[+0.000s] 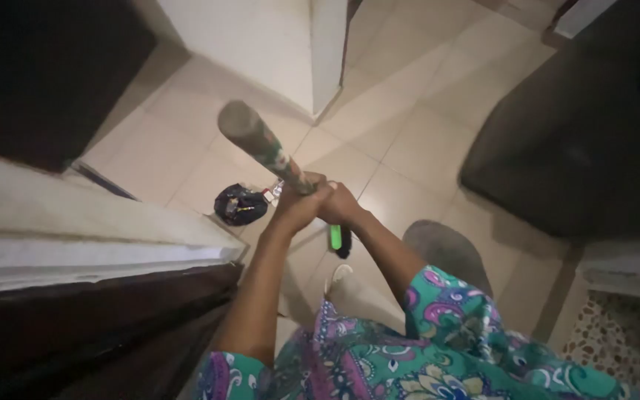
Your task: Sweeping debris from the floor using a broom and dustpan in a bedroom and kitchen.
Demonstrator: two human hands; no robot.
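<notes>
Both hands grip one long handle (264, 148) with a patterned wrap: the left hand (298, 206) and the right hand (340, 204) are wrapped tight around it, touching each other, its rounded top end tilted up toward the camera. Its lower end, green and black (340, 240), meets the pale tiled floor (416, 141) just below the hands. Left of the handle a crumpled black bag (239, 204) lies on the tiles, near a white doorframe (83, 222). Right of the handle sits a dark sofa (579, 141); a grey mat (446, 252) lies below it.
</notes>
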